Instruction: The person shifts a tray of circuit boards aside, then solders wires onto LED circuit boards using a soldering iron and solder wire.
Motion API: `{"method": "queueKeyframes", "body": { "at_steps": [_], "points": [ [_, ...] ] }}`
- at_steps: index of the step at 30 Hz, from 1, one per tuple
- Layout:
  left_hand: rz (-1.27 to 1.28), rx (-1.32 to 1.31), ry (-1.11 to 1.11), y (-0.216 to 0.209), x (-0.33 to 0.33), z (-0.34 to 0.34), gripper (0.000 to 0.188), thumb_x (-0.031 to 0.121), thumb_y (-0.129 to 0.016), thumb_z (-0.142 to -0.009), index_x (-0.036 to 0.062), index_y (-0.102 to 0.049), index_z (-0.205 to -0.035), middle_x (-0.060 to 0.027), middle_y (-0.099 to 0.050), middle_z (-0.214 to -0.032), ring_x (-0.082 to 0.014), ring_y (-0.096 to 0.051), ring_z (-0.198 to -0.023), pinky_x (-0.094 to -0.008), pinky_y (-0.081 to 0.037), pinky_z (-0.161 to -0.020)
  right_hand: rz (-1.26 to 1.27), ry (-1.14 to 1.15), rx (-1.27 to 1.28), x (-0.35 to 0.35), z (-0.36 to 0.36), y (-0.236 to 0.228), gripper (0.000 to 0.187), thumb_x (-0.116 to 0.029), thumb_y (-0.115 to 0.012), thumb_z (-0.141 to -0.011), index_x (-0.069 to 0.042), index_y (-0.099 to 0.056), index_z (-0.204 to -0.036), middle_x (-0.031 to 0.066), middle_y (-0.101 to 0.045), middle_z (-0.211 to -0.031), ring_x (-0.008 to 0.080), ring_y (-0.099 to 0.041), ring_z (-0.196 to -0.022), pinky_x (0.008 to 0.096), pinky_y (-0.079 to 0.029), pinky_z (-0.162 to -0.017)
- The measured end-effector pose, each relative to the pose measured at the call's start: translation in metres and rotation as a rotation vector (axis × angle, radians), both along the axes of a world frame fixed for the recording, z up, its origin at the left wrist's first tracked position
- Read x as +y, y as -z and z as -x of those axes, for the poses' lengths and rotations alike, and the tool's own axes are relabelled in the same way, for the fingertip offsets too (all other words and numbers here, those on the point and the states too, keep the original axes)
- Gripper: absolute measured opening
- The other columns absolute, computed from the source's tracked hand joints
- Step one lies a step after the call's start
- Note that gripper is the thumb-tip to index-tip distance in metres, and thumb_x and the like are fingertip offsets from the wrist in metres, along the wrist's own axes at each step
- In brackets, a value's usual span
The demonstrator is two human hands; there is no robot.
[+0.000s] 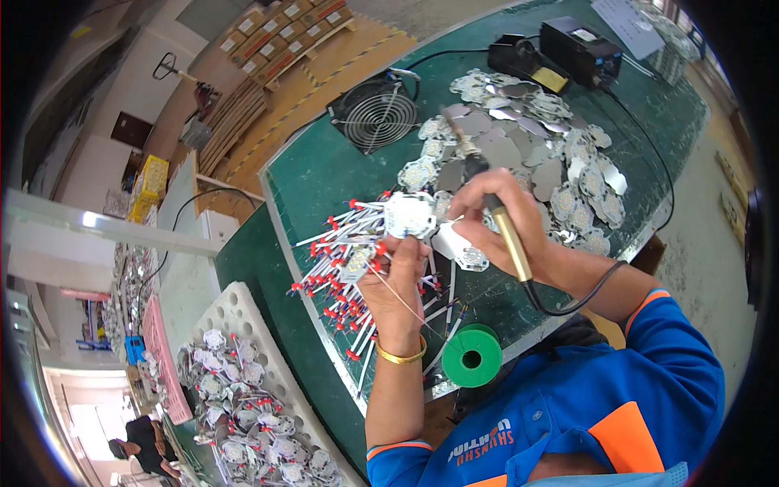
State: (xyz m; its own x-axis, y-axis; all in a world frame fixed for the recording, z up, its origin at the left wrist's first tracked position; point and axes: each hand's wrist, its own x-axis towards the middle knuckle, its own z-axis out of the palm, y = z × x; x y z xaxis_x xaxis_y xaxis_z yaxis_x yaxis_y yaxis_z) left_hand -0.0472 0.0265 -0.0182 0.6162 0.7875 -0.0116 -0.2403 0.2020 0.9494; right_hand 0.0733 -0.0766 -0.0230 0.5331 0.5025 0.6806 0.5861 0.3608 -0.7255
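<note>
My left hand (393, 284) is closed with a white lobed LED circuit board (410, 214) pinched at its fingertips. A thin strand of solder wire runs beside this hand toward a green spool (472, 355) at the table's near edge. My right hand (505, 219) grips a soldering iron (511, 243) with a gold and black handle; its tip points up and away over the heaped boards. Another white board (461, 246) shows just under the right fingers; whether they touch it I cannot tell. White leads with red connectors (337, 300) lie bunched left of my left hand.
Loose LED boards (580, 191) spread over the green table's (641, 122) right side. A black fan (377, 118) stands at the back, a soldering station (580, 50) at the far right. A white foam tray (243, 312) with wired boards sits left. Another person (146, 446) works farther off.
</note>
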Motion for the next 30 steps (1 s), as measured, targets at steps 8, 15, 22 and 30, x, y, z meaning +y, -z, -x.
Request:
{"method": "queueKeyframes", "body": {
  "at_steps": [8,15,22,30],
  "points": [
    [0.073,-0.133,-0.145,-0.007,0.023,0.016,0.011,0.010,-0.062,-0.079,0.0056,-0.054,-0.073,-0.0055,-0.057,-0.068,-0.0060,-0.042,-0.049,-0.0183,-0.031,-0.044,-0.133,-0.124,-0.080,-0.011,0.005,0.001,0.032,-0.022,-0.058,-0.084,-0.001,-0.049,-0.107,0.0074,-0.058,-0.072,0.0160,-0.053,-0.058,0.0294,-0.042,-0.060],
    [-0.040,-0.084,-0.204,-0.016,0.017,0.015,0.010,0.006,-0.059,-0.078,0.0041,-0.054,-0.070,-0.0053,-0.055,-0.062,-0.0054,-0.040,-0.048,-0.0185,-0.028,-0.043,-0.229,-0.191,-0.310,-0.010,0.002,-0.012,0.044,-0.042,-0.047,-0.087,-0.001,-0.058,-0.097,0.0028,-0.050,-0.062,0.0169,-0.043,-0.050,0.0349,-0.032,-0.063],
    [-0.038,-0.085,-0.202,-0.018,0.019,0.019,0.008,0.002,-0.057,-0.075,0.0032,-0.053,-0.069,-0.0059,-0.053,-0.060,-0.0073,-0.041,-0.049,-0.0192,-0.030,-0.044,-0.177,-0.269,-0.357,-0.010,0.002,-0.015,0.028,-0.026,-0.051,-0.084,-0.001,-0.061,-0.092,0.0014,-0.048,-0.056,0.0169,-0.042,-0.048,0.0347,-0.033,-0.062],
    [-0.030,-0.097,-0.168,-0.025,0.021,0.025,0.008,0.001,-0.060,-0.076,0.0013,-0.055,-0.070,-0.0043,-0.055,-0.059,-0.0063,-0.045,-0.048,-0.0192,-0.033,-0.045,-0.164,-0.295,-0.314,-0.009,0.006,-0.013,0.027,-0.026,-0.054,-0.083,-0.003,-0.063,-0.092,0.0020,-0.050,-0.057,0.0172,-0.043,-0.048,0.0341,-0.034,-0.063]
  ]
}}
